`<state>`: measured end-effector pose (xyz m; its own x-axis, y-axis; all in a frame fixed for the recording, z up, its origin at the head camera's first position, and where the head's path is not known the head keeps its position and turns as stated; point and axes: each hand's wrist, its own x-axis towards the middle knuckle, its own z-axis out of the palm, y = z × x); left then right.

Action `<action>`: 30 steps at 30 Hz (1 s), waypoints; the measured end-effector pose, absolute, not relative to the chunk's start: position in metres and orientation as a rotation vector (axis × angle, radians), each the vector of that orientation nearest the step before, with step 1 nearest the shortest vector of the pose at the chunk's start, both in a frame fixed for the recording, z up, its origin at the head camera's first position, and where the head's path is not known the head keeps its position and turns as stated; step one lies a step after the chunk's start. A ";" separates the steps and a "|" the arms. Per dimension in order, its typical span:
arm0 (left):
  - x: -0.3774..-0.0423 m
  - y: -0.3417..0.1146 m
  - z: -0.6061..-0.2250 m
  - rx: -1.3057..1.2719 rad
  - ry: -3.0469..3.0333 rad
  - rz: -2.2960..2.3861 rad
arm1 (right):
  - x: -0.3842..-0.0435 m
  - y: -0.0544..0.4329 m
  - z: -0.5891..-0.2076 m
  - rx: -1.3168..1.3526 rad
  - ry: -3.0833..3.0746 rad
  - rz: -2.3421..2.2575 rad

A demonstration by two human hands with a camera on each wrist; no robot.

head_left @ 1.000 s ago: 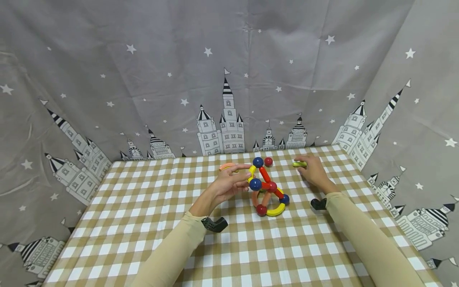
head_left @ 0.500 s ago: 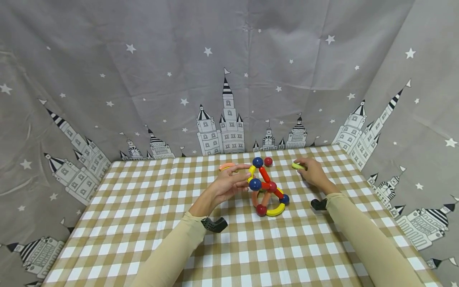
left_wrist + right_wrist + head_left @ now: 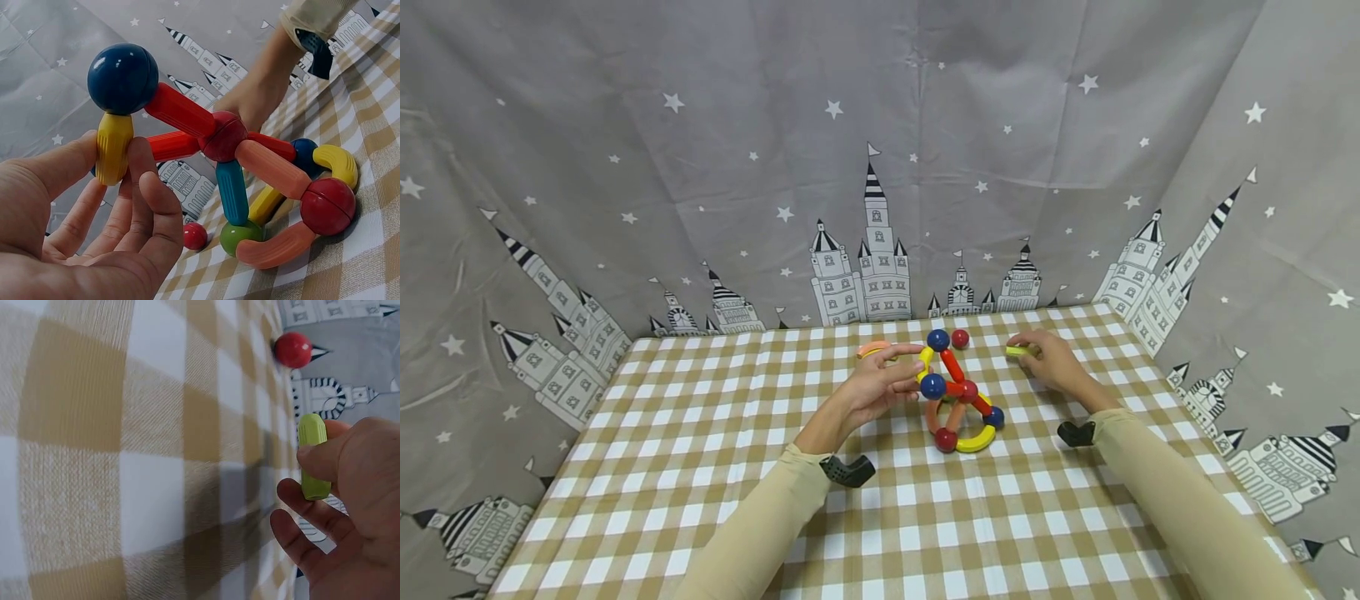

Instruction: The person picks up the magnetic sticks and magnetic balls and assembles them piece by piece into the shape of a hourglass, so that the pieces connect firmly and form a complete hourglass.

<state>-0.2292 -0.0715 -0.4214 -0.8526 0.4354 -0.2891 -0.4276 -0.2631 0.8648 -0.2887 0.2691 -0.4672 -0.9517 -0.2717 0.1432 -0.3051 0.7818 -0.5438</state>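
My left hand (image 3: pixel 876 385) pinches a short yellow magnetic rod (image 3: pixel 114 150) between thumb and fingers. That rod joins a blue ball (image 3: pixel 122 78) at the top of a ball-and-rod structure. Red rods run from the upper part to a red ball (image 3: pixel 222 136); below it, a teal rod (image 3: pixel 232 194), orange rods and curved pieces form the base on the cloth. To the right, my right hand (image 3: pixel 1051 360) holds a light green rod (image 3: pixel 314 456) between thumb and fingers. In the right wrist view, that rod appears apart from the structure.
A loose red ball (image 3: pixel 960 338) lies behind the structure. An orange curved piece (image 3: pixel 874 347) and a yellow piece lie behind my left hand. The checked tablecloth (image 3: pixel 700 467) covers the table, and a grey castle-print curtain (image 3: pixel 715 125) stands at its far edge.
My right hand has shifted slightly left with the light green rod, whose angle has changed. The left hand and the structure stay almost where they were.
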 end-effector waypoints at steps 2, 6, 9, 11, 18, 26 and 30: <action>-0.229 -0.072 -0.421 0.007 1.464 2.143 | -0.285 0.268 -0.463 0.492 -2.896 0.909; -0.229 -0.072 -0.423 0.002 1.463 2.148 | -0.280 0.267 -0.456 0.542 -2.853 0.905; -0.229 -0.073 -0.423 0.005 1.459 2.152 | -0.277 0.267 -0.454 0.581 -2.827 0.886; -0.229 -0.072 -0.423 0.009 1.463 2.152 | -0.275 0.269 -0.454 0.596 -2.818 0.878; -0.230 -0.072 -0.423 0.013 1.461 2.146 | -0.273 0.273 -0.459 0.600 -2.821 0.874; -0.229 -0.071 -0.422 0.014 1.461 2.147 | -0.269 0.271 -0.453 0.609 -2.811 0.924; -0.229 -0.071 -0.422 0.011 1.463 2.143 | -0.263 0.267 -0.444 0.616 -2.812 1.000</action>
